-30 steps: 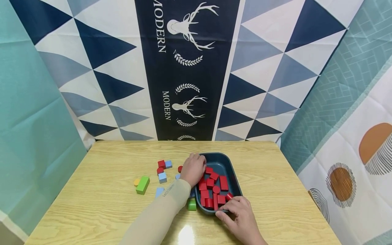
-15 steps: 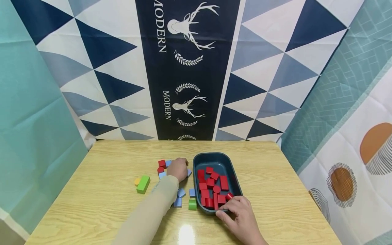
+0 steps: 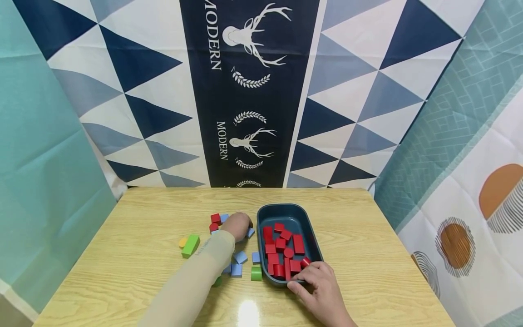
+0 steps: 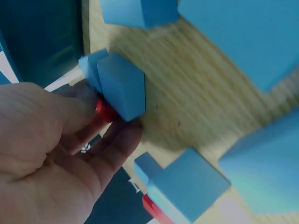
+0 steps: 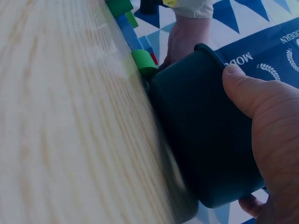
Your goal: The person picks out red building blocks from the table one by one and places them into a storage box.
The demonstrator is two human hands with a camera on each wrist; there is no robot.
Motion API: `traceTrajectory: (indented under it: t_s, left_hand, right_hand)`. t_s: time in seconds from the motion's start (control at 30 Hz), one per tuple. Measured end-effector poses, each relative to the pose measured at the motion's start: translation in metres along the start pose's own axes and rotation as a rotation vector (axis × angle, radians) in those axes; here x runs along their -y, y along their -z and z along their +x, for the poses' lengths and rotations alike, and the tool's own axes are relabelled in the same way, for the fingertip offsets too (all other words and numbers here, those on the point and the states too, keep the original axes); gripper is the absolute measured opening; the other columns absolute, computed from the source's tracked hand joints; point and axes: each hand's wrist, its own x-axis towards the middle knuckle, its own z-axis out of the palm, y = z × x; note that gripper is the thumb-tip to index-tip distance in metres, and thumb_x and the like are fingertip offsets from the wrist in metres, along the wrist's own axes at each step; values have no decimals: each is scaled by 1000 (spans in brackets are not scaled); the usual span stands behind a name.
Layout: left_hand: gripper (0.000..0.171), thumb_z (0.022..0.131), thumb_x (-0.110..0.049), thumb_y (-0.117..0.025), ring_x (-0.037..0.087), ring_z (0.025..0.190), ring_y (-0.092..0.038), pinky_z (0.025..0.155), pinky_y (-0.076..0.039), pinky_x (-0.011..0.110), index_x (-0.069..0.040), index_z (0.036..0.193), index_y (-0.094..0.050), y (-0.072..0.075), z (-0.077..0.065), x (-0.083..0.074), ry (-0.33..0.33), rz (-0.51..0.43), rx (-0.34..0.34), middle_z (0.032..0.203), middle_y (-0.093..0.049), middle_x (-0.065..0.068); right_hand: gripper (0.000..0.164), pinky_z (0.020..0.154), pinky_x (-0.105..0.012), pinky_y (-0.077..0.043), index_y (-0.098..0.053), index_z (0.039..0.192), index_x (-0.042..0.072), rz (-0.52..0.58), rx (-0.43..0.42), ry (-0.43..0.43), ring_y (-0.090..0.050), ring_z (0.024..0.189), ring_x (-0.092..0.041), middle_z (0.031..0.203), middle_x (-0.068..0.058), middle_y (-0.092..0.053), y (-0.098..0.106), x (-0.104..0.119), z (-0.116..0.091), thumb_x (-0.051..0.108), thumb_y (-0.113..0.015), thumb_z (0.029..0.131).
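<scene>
My left hand [image 3: 237,225] is down among the loose blocks left of the dark teal plastic tub [image 3: 288,208]. In the left wrist view its thumb and fingers pinch a red block [image 4: 105,111], partly hidden by the hand, right beside a blue block [image 4: 122,86]. My right hand [image 3: 320,290] grips the tub's near right rim, its thumb [image 5: 243,86] on the rim and outer wall. Several red blocks [image 3: 298,244] of various shapes lie in the near part of the tub.
Blue blocks [image 3: 236,270] and a green half-round block [image 3: 256,274] lie left of the tub. Farther left are a red cube [image 3: 215,219], a green block [image 3: 190,246] and a yellow round piece [image 3: 182,242]. A patterned cloth wall [image 3: 249,136] rises behind the table.
My left hand has left the tub, moving left and down to the blocks, where it now pinches a red one. My right hand has stayed on the rim.
</scene>
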Motion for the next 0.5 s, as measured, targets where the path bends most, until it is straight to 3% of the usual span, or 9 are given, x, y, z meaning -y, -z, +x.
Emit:
traceTrajectory:
  t_s: [0.17,0.3,0.4,0.5]
  left_hand:
    - [30,101,6,-61,31,125,-71,111,-56,44,-5,121,-80,2,-2,6,-18,14,46,125,-78,12]
    - [28,102,6,-61,30,121,-71,106,-58,43,-7,118,-80,-2,-1,15,20,-3,15,123,-77,12]
    - [22,103,1,-63,28,114,-73,98,-62,42,-7,117,-79,-2,1,19,61,-7,-51,119,-77,13]
    - [22,103,-8,-68,28,109,-74,93,-63,45,-6,125,-73,3,5,12,105,-53,-174,120,-75,14]
  right_hand:
    - [26,97,-28,-37,-75,85,42,-2,-1,0,-59,97,-7,87,29,-70,0,1,0,25,-94,78]
    - [26,97,-28,-37,-75,84,42,-1,1,-5,-59,98,-7,86,29,-70,0,1,0,25,-94,78]
    - [26,97,-29,-37,-75,85,42,-1,4,-3,-59,98,-7,87,29,-70,-1,0,0,25,-93,79]
    - [26,97,-29,-37,-75,85,42,-2,4,-3,-58,97,-6,87,29,-70,0,0,0,25,-93,79]
